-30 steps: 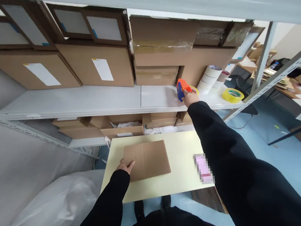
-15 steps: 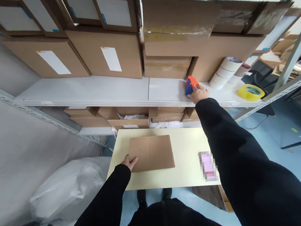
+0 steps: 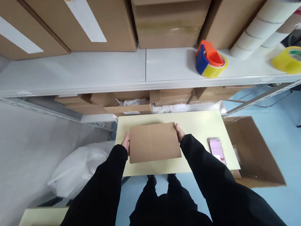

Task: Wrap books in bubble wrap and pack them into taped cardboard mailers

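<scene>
A brown cardboard box (image 3: 154,142) with a line down its middle is at the centre of the pale yellow table (image 3: 150,168). My left hand (image 3: 126,142) grips its left side and my right hand (image 3: 179,133) its right side near the far corner. Most of the fingers are hidden behind the box's edges. On the shelf beyond stands an orange and blue tape dispenser (image 3: 209,59) with a yellow roll in it, apart from both hands.
A phone (image 3: 217,150) lies on the table's right. Tape rolls (image 3: 292,59) and large cartons (image 3: 100,22) occupy the grey shelf (image 3: 96,70). An open carton (image 3: 256,149) stands on the floor at right, a translucent plastic bag (image 3: 79,170) at left.
My right hand has let go of the tape dispenser on the shelf and come down to the box's right side. The left hand now grips the box's left edge. The view has tilted down.
</scene>
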`<state>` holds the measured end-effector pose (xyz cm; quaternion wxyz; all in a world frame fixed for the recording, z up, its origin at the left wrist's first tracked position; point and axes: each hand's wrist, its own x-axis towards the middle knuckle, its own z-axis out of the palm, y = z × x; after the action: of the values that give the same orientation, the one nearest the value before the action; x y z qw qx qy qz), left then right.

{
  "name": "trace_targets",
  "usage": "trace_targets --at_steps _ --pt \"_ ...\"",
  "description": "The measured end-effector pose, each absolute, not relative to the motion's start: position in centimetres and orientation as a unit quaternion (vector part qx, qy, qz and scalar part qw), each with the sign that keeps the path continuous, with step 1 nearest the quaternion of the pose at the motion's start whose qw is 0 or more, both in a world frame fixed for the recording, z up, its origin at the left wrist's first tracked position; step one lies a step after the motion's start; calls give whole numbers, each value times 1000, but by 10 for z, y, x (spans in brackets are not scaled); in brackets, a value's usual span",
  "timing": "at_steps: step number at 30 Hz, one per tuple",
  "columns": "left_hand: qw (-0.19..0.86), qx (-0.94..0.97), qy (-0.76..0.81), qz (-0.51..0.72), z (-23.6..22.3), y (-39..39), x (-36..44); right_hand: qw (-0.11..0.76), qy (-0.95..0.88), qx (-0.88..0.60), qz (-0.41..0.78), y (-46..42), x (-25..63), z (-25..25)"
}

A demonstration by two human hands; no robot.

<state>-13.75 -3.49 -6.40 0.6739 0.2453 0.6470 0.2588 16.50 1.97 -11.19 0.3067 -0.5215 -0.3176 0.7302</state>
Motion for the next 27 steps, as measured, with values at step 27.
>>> trace_targets --at_steps 27 --pt "635 413 537 372 -35 -80 -148 510 -319 -563 567 -130 170 -29"
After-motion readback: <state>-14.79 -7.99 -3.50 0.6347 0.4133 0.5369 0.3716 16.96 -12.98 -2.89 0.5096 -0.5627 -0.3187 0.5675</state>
